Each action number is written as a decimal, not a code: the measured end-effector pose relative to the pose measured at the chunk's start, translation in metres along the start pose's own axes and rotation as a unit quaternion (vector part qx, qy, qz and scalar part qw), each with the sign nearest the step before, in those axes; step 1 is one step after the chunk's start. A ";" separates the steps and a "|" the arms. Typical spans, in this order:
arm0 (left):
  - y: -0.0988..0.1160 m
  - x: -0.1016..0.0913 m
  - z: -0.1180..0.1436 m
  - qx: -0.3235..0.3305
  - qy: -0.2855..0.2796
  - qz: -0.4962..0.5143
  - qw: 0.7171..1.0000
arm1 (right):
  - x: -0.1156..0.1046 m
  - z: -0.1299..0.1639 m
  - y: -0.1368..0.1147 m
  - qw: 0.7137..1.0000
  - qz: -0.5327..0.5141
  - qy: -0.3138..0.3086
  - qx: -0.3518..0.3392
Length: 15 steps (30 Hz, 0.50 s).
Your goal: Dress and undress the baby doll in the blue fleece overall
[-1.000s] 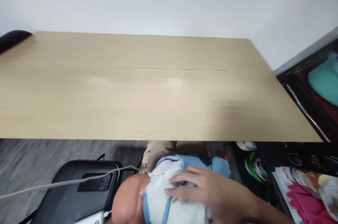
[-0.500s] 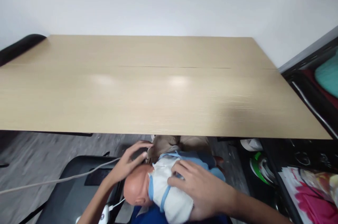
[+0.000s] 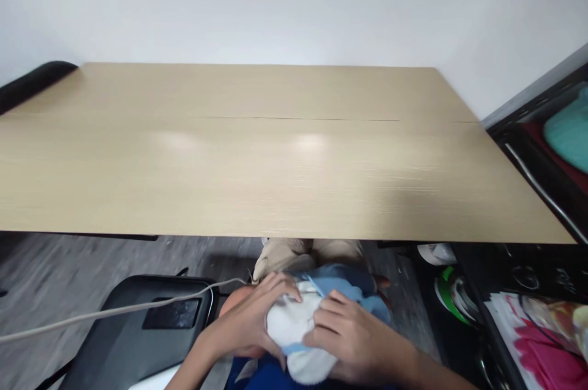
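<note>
Doll | we grip it with left hand and right hand, fingers closed round its white top | worktop ahead | we support the head (barely visible)

The bald plastic doll in white and blue clothing had its head mostly hidden under the left hand; the bottom edge cropped its body.
</note>
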<state>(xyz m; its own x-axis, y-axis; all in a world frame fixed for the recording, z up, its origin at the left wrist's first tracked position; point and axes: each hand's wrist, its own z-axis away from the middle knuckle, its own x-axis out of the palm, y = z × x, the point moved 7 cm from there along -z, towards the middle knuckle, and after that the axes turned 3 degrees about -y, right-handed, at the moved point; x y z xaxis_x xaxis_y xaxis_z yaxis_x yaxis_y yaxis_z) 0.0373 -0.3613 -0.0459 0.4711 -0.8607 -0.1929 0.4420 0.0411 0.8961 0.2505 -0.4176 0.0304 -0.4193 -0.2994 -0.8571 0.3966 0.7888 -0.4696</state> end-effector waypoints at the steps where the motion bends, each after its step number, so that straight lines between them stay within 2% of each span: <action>1: 0.001 -0.003 0.000 0.004 -0.006 -0.001 1.000 | 0.004 0.007 -0.001 1.000 0.003 0.016 -0.012; 8: -0.004 -0.027 0.001 0.074 0.014 0.040 0.996 | 0.036 0.077 0.000 0.997 0.018 0.077 -0.021; 12: 0.007 -0.031 0.000 0.083 0.017 0.056 0.995 | 0.030 0.110 0.010 0.993 0.016 0.111 0.031; 15: 0.014 -0.034 0.002 0.071 0.024 0.079 0.994 | 0.019 0.121 0.023 0.986 -0.005 0.153 0.064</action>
<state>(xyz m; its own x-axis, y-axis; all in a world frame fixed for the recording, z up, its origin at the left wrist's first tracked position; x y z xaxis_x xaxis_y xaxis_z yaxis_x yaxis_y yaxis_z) 0.0258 -0.3329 -0.0263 0.5628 -0.8243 -0.0615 0.2499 0.0988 0.9632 0.3504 -0.4695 -0.0223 -0.6425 -0.1147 -0.7577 0.4835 0.7064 -0.5169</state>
